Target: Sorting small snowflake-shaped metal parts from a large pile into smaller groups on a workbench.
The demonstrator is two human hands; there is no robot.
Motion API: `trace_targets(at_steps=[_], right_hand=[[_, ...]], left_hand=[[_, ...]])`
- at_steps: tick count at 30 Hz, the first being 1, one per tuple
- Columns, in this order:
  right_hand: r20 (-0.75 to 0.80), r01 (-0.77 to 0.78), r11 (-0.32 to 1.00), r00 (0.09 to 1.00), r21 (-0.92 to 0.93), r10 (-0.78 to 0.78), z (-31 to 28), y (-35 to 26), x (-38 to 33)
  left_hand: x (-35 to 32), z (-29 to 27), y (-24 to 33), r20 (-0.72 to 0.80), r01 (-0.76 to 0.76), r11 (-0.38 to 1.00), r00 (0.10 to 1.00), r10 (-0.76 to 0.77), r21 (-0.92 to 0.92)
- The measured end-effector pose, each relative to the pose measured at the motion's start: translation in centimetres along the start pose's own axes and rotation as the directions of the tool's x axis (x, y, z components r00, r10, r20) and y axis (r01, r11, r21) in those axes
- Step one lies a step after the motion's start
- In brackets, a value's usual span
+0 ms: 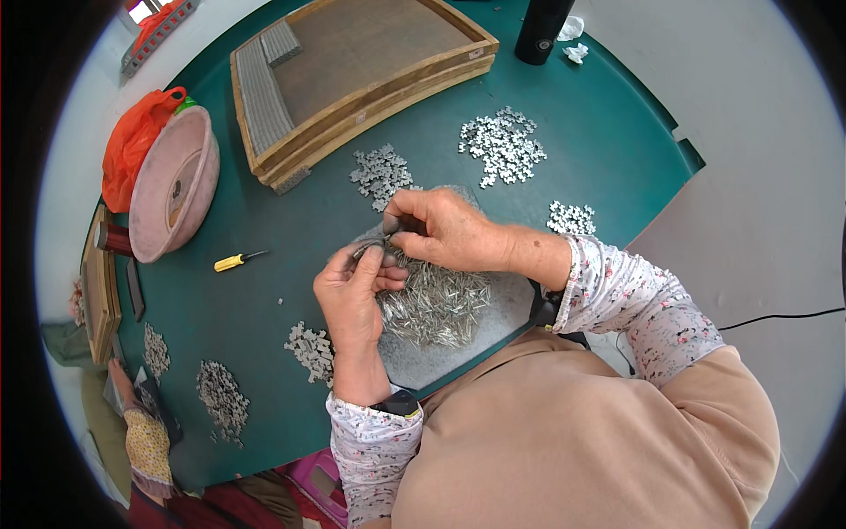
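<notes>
My left hand (350, 289) is closed, thumb against fingers, with a small dark-grey piece partly showing at the fingertips; its kind is too small to tell. Close beside it, my right hand (454, 231) has thumb and forefinger brought together in a pinch, and what lies between them is hidden. Both hands are over the far-left edge of a heap of thin, shiny metal pins (438, 306). The heap rests on a grey mat (405, 360) at the table's near edge. Just beyond my right hand lies a pile of small grey metal pieces (381, 175).
The green table (291, 220) also bears bright cross-shaped pieces (502, 147), other small metal piles (222, 398), a yellow-handled screwdriver (231, 262), a pink basin (176, 185), wooden trays (370, 106) and a black bottle (542, 31). Another person's arm (145, 441) reaches in at the lower left.
</notes>
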State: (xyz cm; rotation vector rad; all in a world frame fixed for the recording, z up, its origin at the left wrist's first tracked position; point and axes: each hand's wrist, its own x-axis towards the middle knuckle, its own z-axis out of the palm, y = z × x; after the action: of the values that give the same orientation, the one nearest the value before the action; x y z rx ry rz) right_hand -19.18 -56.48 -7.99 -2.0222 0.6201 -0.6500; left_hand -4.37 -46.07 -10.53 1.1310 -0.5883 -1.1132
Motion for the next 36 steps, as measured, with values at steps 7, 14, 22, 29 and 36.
trace_targets(at_steps=[7, 14, 22, 29, 36], right_hand=[[-0.06, -0.021, 0.986, 0.998, 0.168, 0.031, 1.1, -0.1, -0.5], [-0.075, 0.22, 0.971, 0.971, -0.09, -0.227, -1.5, 0.2, 0.2], [0.12, 0.207, 0.852, 0.978, -0.481, -0.169, -1.9, 0.9, -1.0], [0.215, 0.262, 0.789, 0.962, -0.555, -0.167, -0.4, 0.6, -1.1], [0.216, 0.237, 0.752, 0.968, -0.614, -0.129, -0.1, 0.4, -1.4]], left_hand=[[-0.1, 0.4, 0.0, 0.03, -0.051, 0.998, 0.998, 0.051, 0.022], [-0.2, -0.2, 0.2, 0.009, -0.072, 0.997, 0.997, 0.072, 0.02], [0.0, -0.3, 0.6, -0.074, -0.03, 0.997, 0.997, 0.024, -0.072], [0.2, -0.5, 0.4, -0.063, -0.011, 0.998, 0.998, 0.007, -0.055], [0.2, -0.5, 0.3, -0.052, -0.02, 0.999, 0.998, 0.018, -0.037]])
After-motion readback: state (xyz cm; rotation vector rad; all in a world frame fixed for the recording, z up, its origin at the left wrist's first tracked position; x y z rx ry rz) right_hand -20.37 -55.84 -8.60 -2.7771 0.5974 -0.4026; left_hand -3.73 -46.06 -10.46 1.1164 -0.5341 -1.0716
